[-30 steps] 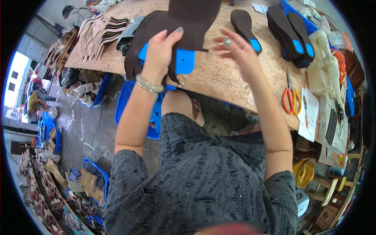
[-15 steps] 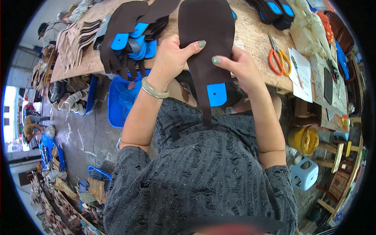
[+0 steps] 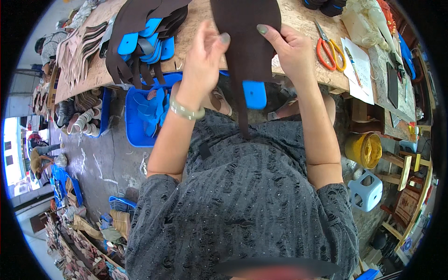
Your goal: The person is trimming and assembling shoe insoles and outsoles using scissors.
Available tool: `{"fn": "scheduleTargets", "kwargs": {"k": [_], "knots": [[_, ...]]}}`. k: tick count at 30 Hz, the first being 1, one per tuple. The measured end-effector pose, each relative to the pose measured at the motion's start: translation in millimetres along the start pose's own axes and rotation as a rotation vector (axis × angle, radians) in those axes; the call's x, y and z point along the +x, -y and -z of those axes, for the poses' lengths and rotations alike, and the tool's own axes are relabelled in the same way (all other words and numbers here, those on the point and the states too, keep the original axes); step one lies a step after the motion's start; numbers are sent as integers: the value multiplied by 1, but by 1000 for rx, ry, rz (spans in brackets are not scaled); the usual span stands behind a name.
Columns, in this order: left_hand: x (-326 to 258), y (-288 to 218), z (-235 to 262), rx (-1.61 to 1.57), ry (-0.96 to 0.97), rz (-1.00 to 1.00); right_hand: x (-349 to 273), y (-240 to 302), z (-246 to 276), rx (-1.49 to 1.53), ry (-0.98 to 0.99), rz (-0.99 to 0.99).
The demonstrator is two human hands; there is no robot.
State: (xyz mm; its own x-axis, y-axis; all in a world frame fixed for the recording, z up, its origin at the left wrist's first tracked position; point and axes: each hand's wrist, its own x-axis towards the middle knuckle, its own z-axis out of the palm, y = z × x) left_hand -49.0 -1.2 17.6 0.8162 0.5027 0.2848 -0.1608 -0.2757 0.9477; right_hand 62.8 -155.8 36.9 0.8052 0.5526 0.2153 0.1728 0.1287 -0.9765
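I have the dark brown sheet up front, its top above the wooden surface, its blue tab and long strip hanging past the edge. My right hand has a closed grip on its right side, thumb on top. My left hand is blurred at the left side, grip parted; I can't tell whether it touches. Scissors lie to the right, a brown pile to the left.
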Motion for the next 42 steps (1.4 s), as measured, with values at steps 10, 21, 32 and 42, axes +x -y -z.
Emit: {"fn": "scheduleTargets", "kwargs": {"k": [10,21,32,42], "knots": [[-25,3,-7,-1174,40,390,-20,35,-34,-619,308,661],[-35,-7,-17,-859,188,231,-17,-5,-5,348,191,-51],[-34,2,-53,-512,-136,28,-34,-33,-51,-724,-283,635],[-16,-3,-12,-915,147,168,-48,30,13,-241,-14,310]]}}
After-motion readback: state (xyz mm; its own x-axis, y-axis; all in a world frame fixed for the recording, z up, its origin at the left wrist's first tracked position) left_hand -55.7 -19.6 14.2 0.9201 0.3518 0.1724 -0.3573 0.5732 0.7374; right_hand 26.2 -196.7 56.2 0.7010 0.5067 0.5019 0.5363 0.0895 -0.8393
